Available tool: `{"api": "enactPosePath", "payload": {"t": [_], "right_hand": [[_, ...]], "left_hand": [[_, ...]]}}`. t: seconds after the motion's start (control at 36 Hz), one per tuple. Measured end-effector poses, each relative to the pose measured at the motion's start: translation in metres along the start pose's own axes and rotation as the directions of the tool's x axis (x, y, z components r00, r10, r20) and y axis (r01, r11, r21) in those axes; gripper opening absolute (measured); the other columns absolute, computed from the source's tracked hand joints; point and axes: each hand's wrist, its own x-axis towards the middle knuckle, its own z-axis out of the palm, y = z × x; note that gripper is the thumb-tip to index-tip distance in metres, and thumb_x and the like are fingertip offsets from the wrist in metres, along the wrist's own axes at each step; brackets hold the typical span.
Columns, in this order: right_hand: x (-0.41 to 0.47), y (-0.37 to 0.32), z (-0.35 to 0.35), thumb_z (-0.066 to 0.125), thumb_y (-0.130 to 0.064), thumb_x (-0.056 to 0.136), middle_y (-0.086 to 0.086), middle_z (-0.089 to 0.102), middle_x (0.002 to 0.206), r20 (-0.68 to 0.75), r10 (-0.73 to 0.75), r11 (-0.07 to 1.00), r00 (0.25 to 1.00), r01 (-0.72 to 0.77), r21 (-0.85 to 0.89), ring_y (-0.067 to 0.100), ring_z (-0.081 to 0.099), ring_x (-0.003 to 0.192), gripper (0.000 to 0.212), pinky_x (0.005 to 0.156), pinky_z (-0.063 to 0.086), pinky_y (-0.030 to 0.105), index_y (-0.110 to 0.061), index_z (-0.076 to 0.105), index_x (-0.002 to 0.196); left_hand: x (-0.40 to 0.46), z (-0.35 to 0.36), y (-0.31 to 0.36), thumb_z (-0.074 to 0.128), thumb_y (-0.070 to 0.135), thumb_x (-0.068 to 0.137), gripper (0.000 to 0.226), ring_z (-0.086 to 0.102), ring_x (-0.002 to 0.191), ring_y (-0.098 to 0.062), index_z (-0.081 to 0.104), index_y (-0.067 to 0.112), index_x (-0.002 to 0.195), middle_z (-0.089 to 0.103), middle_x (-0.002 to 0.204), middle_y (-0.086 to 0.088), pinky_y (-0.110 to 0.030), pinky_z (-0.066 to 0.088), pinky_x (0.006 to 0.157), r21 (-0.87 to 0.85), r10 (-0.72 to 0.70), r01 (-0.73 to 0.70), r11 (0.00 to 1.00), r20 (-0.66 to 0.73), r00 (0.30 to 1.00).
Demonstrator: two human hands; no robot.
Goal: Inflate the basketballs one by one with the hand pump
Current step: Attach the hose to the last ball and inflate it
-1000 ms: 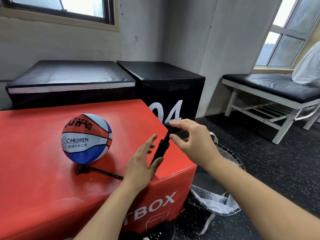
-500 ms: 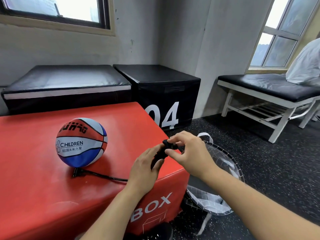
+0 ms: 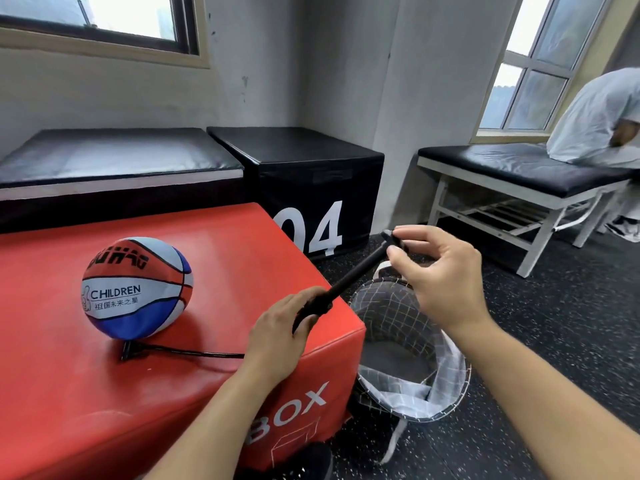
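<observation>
The left hand (image 3: 277, 336) is curled around the lower body of the black pump (image 3: 341, 287), holding it at the front right corner of the red box (image 3: 221, 258). The pump slants up and to the right from this hand, its rod drawn out. The right hand (image 3: 441, 278) pinches the pump's handle (image 3: 391, 237) between thumb and forefinger, up and to the right of the left hand and well off the box.

A thin black hose (image 3: 194, 353) runs from beneath the left hand leftward across the box top to the underside of the basketball (image 3: 135, 289). The ball, in red, white and blue, sits on the box to the left of the left hand; it looks soft and creased. Below the right hand, on the floor beside the box, stands a checked fabric basket (image 3: 446, 372).
</observation>
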Motion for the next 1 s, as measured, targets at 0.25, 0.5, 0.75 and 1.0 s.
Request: {"api": "enactPosePath", "payload": {"t": [0.25, 0.5, 0.75, 1.0], "right_hand": [[0.007, -0.011, 0.025, 0.077, -0.02, 0.095, -0.016, 0.069, 0.132, 0.152, -0.102, 0.994, 0.983, 0.105, -0.009, -0.005, 0.061, 0.122, 0.036, 0.081, 0.058, 0.016, -0.022, 0.072, 0.131], [0.013, -0.007, 0.055, 0.079, -0.02, 0.094, -0.011, 0.069, 0.134, 0.249, -0.162, 0.979, 0.955, 0.188, -0.084, 0.001, 0.062, 0.124, 0.038, 0.093, 0.061, 0.033, -0.022, 0.072, 0.132], [0.006, 0.003, 0.071, 0.079, -0.028, 0.093, -0.013, 0.072, 0.125, 0.372, -0.12, 0.943, 0.921, 0.223, -0.248, 0.003, 0.065, 0.113, 0.037, 0.098, 0.052, 0.022, -0.027, 0.074, 0.129], [-0.011, 0.014, 0.075, 0.081, -0.034, 0.09, -0.017, 0.071, 0.12, 0.497, -0.069, 0.933, 0.865, 0.233, -0.276, 0.002, 0.066, 0.107, 0.035, 0.1, 0.054, 0.035, -0.028, 0.075, 0.125]], "left_hand": [[-0.002, -0.008, -0.011, 0.069, 0.033, 0.101, 0.064, 0.06, 0.122, -0.004, 0.038, 0.053, 0.153, 0.062, 0.133, 0.024, -0.042, 0.052, 0.101, -0.058, -0.027, 0.024, 0.998, -0.063, 0.998], [-0.006, -0.02, -0.025, 0.063, 0.051, 0.1, 0.069, 0.055, 0.124, 0.003, 0.026, 0.059, 0.157, 0.058, 0.14, 0.019, -0.034, 0.046, 0.106, -0.104, -0.026, 0.02, 0.994, -0.057, 0.998], [-0.004, -0.02, -0.028, 0.064, 0.048, 0.101, 0.069, 0.055, 0.124, 0.004, 0.027, 0.057, 0.159, 0.057, 0.142, 0.021, -0.029, 0.045, 0.105, -0.081, -0.021, 0.017, 0.997, -0.046, 0.999], [-0.001, -0.012, -0.021, 0.067, 0.041, 0.101, 0.07, 0.057, 0.127, -0.003, 0.028, 0.058, 0.157, 0.059, 0.14, 0.022, -0.032, 0.046, 0.105, -0.08, -0.026, 0.024, 0.997, -0.026, 0.999]]}}
